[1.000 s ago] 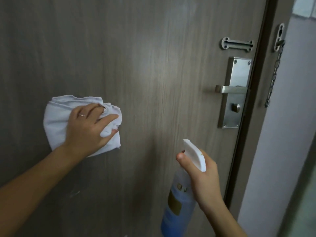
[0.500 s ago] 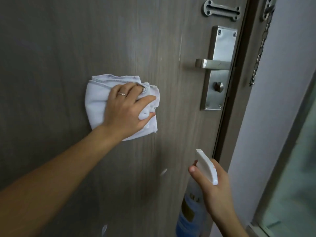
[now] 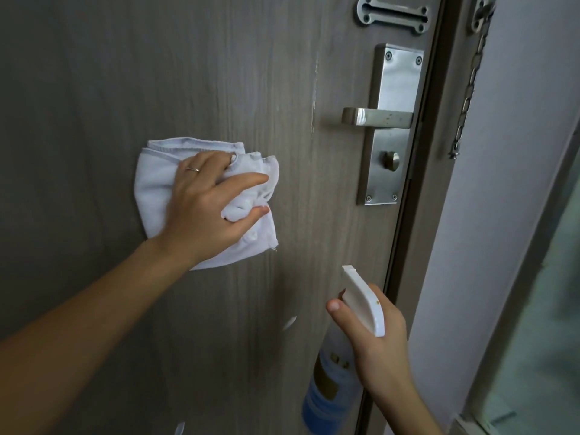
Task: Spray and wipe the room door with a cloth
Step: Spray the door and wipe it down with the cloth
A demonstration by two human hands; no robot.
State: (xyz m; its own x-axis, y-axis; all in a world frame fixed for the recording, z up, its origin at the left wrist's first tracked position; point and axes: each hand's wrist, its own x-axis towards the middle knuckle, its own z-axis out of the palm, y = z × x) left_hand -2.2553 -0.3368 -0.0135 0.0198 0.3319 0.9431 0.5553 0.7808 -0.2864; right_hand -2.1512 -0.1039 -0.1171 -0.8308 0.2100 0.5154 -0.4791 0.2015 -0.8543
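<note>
One door (image 3: pixel 157 73) under one cloth (image 3: pixel 150 180) in the left hand (image 3: pixel 204 211) grip, one spray bottle (image 3: pixel 329 387) in the right hand (image 3: pixel 376 340) grip.

The door (image 3: pixel 94 73) is a grey-brown wood-grain panel, upright, filling most of the view. A white cloth (image 3: pixel 150 189) lies crumpled flat against it, left of the handle (image 3: pixel 376 117). The handle sits on a steel plate (image 3: pixel 392 127) with 1 knob (image 3: pixel 390 160) below the lever. A slotted chain-guide (image 3: pixel 394 15) is screwed on above. Pale streaks run down beside the plate.
</note>
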